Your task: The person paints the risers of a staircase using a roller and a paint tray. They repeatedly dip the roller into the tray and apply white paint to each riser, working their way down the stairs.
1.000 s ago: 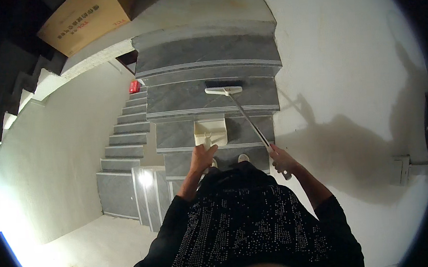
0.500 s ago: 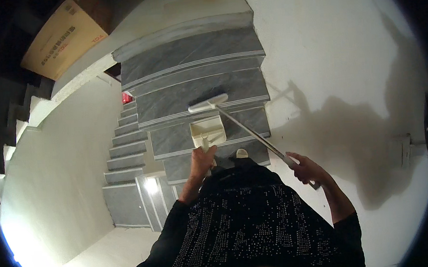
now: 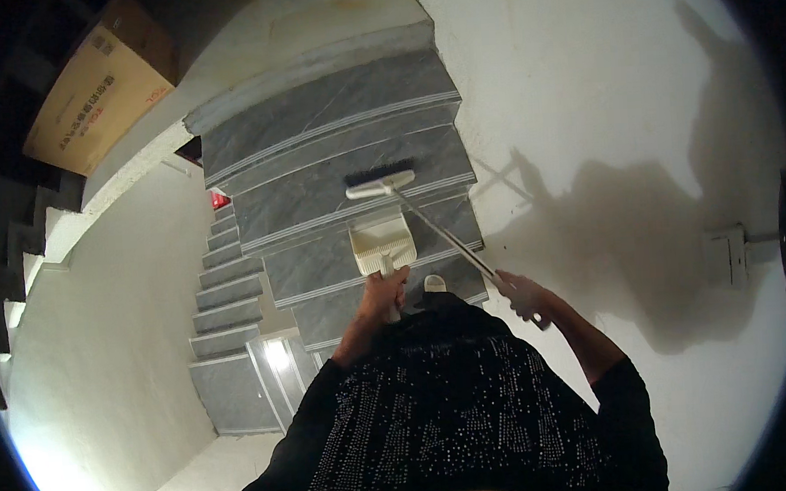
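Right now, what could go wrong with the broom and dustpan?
Left hand holds the dustpan, right hand the broom: with both occupied, a stumble on the grey stairs might leave neither free to catch.
The broom head is near a step's front edge; anything swept over it could miss the dustpan.

My left hand is curled in a grip before me, forearm slanting inward; my right hand grips farther right, its forearm angled in too.
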Action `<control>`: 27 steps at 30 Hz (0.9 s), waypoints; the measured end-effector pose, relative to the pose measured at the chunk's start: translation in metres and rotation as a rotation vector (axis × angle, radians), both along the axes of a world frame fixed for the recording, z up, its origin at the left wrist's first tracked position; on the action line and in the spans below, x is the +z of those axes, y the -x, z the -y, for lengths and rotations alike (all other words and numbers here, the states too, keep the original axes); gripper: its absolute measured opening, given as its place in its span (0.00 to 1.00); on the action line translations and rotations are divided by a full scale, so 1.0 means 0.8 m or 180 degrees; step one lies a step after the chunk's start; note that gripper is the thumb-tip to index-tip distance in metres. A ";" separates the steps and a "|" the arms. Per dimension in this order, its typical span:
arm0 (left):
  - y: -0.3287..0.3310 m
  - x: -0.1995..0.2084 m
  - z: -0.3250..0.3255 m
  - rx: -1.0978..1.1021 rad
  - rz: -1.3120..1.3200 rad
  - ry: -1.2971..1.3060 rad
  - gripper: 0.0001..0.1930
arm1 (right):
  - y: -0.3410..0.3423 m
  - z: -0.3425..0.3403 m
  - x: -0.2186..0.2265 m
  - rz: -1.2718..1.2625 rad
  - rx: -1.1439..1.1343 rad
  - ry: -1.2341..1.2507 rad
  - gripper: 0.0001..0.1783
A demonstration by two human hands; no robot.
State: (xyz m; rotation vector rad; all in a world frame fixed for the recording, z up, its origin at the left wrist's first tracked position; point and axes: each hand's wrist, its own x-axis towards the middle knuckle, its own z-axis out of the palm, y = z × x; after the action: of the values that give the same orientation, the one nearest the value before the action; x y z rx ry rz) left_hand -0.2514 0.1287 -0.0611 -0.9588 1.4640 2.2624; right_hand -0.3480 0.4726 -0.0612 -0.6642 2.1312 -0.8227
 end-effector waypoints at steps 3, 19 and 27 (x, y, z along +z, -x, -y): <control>0.004 -0.001 -0.006 0.0124 0.0184 0.0099 0.12 | -0.009 0.031 0.134 0.1775 -0.0889 -0.0948 0.30; 0.069 0.010 -0.114 0.0031 0.0135 -0.0539 0.14 | 0.058 0.038 0.032 0.0759 -0.1009 -0.0810 0.27; 0.078 -0.010 -0.117 -0.0241 0.0222 -0.1169 0.11 | -0.011 -0.027 0.099 0.1051 -0.0872 -0.1379 0.27</control>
State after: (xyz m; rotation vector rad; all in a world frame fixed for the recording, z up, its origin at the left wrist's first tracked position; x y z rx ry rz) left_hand -0.3136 0.2222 -0.0694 -0.8418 0.9890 2.3052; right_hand -0.3389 0.4943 0.0179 -0.0084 2.0203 -0.5345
